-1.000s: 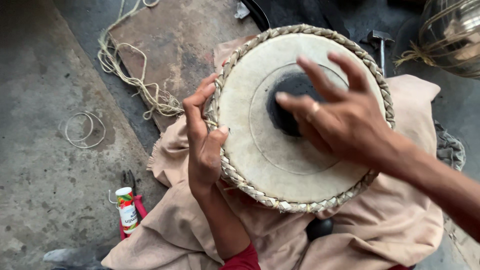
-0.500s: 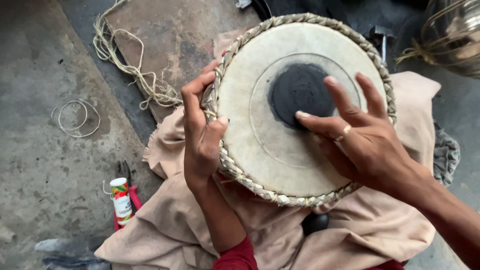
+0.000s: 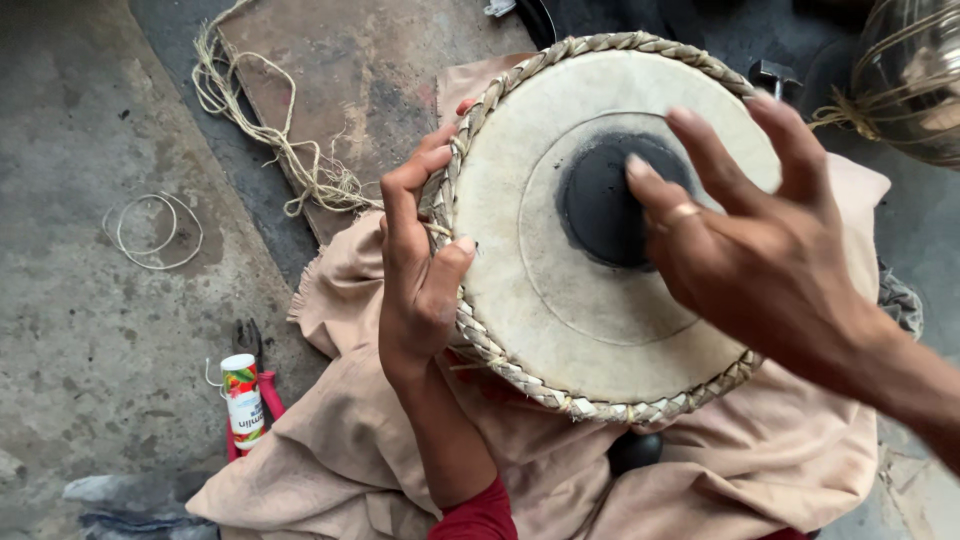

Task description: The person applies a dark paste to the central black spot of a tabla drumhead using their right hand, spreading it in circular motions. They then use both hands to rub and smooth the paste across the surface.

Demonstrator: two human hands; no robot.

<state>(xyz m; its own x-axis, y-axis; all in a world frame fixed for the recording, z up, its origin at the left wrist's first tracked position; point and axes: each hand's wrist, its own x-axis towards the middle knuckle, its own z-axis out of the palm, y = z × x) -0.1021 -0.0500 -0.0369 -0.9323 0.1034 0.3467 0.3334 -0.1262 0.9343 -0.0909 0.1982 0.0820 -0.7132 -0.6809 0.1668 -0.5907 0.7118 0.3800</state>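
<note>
Since half a second ago, the right hand (image 3: 770, 260) has slid up the drum (image 3: 560, 300), its spread fingers now reaching over the black centre spot (image 3: 600, 200) rather than resting below it; the left hand (image 3: 420, 270) stays on the rim as before.

Nearest the camera, a tan cloth (image 3: 340, 450) lies rumpled across the person's lap and cushions the drum, with a red sleeve cuff (image 3: 480, 515) showing at the bottom edge. On the concrete floor (image 3: 80, 330) to the left stands a small printed container (image 3: 240, 400) against red-handled pliers (image 3: 262, 395).

At mid-frame the drum rests on the cloth, its pale skin head facing up and ringed by a braided hide rim (image 3: 560, 400). The left hand grips that rim on its left side, thumb pressed on the skin and fingers curled over the braid. The right hand is open (a ring shows on one finger), fingertips touching or just above the black spot; it holds nothing.

Farther off, a loop of thin cord (image 3: 155, 230) lies on the floor, and frayed pale rope (image 3: 270, 140) trails across a worn brown board (image 3: 380, 80). A rounded metal vessel (image 3: 915, 80) wrapped in cord sits at the top right corner.
</note>
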